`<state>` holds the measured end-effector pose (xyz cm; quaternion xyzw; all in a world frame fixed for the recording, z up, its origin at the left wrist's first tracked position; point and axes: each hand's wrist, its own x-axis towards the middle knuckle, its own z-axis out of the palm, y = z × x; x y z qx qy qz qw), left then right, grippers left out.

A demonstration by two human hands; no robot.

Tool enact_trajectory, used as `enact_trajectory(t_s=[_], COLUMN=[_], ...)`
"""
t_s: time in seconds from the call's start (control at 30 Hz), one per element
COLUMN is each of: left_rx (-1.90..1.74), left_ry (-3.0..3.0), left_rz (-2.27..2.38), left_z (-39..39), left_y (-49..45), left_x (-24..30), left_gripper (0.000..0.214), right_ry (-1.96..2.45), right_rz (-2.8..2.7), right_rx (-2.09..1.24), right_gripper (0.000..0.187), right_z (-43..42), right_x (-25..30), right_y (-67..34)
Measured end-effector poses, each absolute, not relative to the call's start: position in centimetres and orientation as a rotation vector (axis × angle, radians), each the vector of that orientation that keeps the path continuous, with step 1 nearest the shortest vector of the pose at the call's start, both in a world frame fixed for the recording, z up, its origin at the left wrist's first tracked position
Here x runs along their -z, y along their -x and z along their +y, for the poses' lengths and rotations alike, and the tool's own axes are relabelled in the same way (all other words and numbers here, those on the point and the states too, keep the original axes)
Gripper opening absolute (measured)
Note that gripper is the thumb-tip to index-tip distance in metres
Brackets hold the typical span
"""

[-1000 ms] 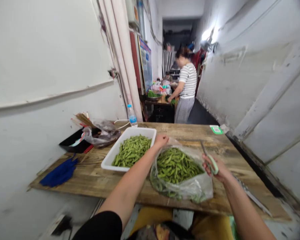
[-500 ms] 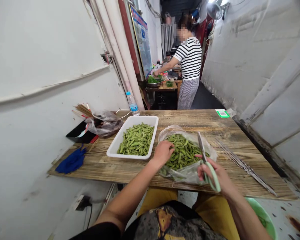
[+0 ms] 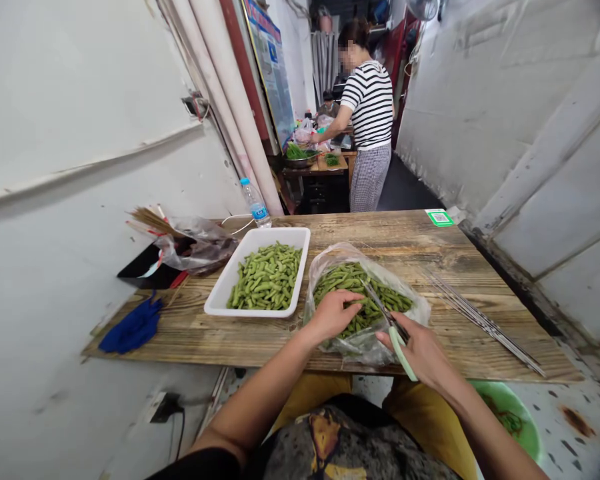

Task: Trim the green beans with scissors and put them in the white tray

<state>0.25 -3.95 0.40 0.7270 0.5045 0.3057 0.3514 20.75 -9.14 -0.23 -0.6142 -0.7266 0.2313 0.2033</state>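
A clear plastic bag (image 3: pixel 414 308) of green bean pods (image 3: pixel 347 280) lies open on the wooden table (image 3: pixel 430 250) in front of me. My left hand (image 3: pixel 333 314) rests on the near side of the pile, fingers curled onto a pod. My right hand (image 3: pixel 420 350) grips green-handled scissors (image 3: pixel 386 319), blades pointing into the bag toward my left hand. A white tray (image 3: pixel 223 292) of green pods sits just left of the bag.
A water bottle (image 3: pixel 255 203), a black tray with a crumpled bag (image 3: pixel 200 243) and a blue cloth (image 3: pixel 130 327) lie at the left. Metal skewers (image 3: pixel 480 320) lie at the right. A green basin (image 3: pixel 510 413) sits below. A person in a striped shirt (image 3: pixel 367 120) works at a far table.
My left hand pulled back from the bag's far rim to the near side of the pods. My right hand swung the scissors down and leftward toward it. The view tilted downward.
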Motion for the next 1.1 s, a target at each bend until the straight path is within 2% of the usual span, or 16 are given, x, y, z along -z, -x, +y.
enact_trajectory(t_s=[0.17, 0.47, 0.67, 0.8, 0.9, 1.1], left_rx=[-0.810, -0.962, -0.938, -1.042, -1.112, -0.993], left_ry=[-1.606, -1.294, -1.177, -0.895, -0.911, -1.164], left_rz=[1.239, 1.094, 1.107, 1.040, 1.049, 1.154], left_z=[-4.2, -5.0, -4.9, -4.7, -4.7, -5.1], left_y=[-0.6, -1.1, -1.2, -1.2, -1.1, -1.3], left_x=[-0.9, -1.1, -0.9, -0.2, -0.1, 0.1], left_gripper=[0.030, 0.023, 0.029, 0.034, 0.032, 0.029], right_ry=[1.659, 1.629, 1.594, 1.624, 1.672, 1.706], right_rz=[-2.153, -2.179, -2.133, -2.071, -2.068, -2.175], right_rx=[-0.583, -0.548, -0.670, -0.687, -0.686, -0.592], right_gripper=[0.051, 0.058, 0.045, 0.045, 0.052, 0.058], right_z=[-9.3, -10.2, -10.4, -10.3, -10.4, -10.7], right_x=[0.0, -0.4, -0.6, 0.1, 0.0, -1.2], right_y=[-21.1, -20.8, -20.7, -21.1, -21.4, -21.1])
